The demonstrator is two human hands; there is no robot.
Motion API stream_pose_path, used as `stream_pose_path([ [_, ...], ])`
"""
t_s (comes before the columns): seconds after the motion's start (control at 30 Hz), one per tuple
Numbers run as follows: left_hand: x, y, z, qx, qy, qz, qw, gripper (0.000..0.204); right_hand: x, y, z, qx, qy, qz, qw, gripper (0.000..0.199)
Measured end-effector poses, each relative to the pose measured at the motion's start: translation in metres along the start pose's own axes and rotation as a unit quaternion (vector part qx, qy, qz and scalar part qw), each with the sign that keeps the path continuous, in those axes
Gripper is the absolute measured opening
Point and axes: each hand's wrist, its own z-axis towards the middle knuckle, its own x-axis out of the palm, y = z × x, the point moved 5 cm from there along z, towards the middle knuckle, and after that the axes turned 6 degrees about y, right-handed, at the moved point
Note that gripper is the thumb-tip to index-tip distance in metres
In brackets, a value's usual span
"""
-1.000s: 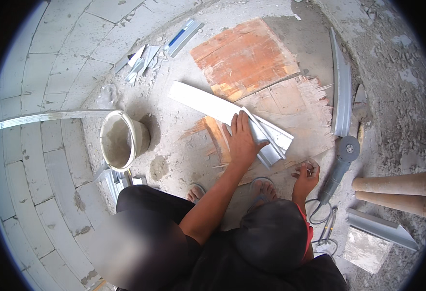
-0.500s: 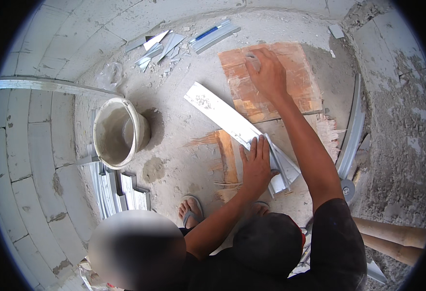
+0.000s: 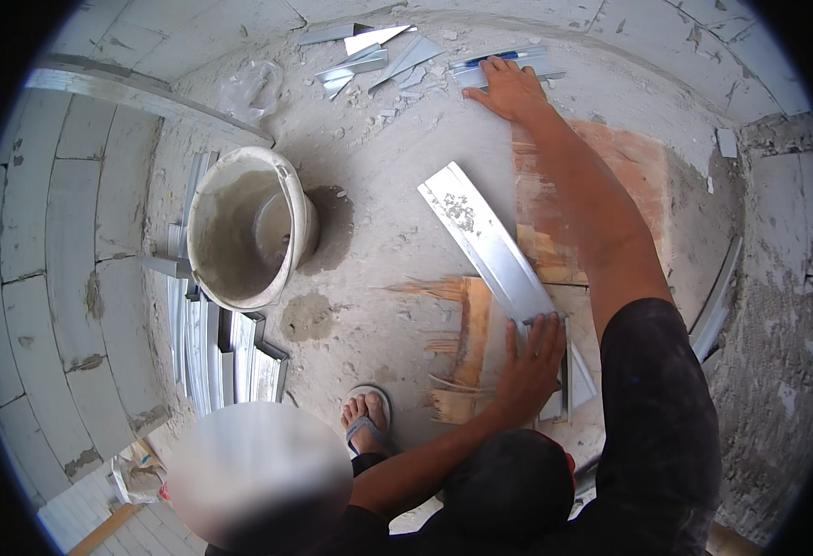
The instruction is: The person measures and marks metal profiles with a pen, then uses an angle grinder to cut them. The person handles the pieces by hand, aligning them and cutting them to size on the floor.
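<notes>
our left hand (image 3: 529,366) lies flat, open, pinning the metal channel (image 3: 499,269) down. our right hand (image 3: 510,88), fingers spread, reaches the blue pen (image 3: 499,58); closing on it probably comes next.

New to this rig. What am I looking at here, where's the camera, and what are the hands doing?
There is no machine: a person works with two bare hands. The one picture comes from a fisheye camera on the person's head, looking down, so straight edges bend near the rim and the arms come in from below.

The surface is a dusty concrete floor with wooden boards on it. The left hand presses flat on the near end of a long metal strip lying across the boards; no closed grip. The right hand is stretched far out, resting on a blue pen beside metal offcuts.

To the left stand a dirty bucket and a stack of metal profiles. A sandalled foot shows below.
</notes>
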Motion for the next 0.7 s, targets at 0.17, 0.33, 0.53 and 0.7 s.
stream_pose_path([
  [0.17,0.001,-0.002,0.004,0.008,-0.003,-0.005,1.000,0.104,0.008,-0.016,0.018,0.033,-0.024,0.026,0.999,0.055],
  [0.33,0.005,0.001,0.002,0.000,0.003,-0.009,1.000,0.103,-0.002,-0.018,0.023,0.092,-0.009,0.033,0.995,0.029],
  [0.53,0.008,0.000,0.001,0.002,-0.004,0.019,1.000,0.106,-0.026,-0.023,0.026,0.135,0.007,0.065,0.989,0.024],
  [0.7,0.018,-0.002,0.006,-0.014,0.013,0.047,0.999,0.109,-0.031,-0.031,0.004,0.014,-0.070,-0.062,0.995,0.023],
])
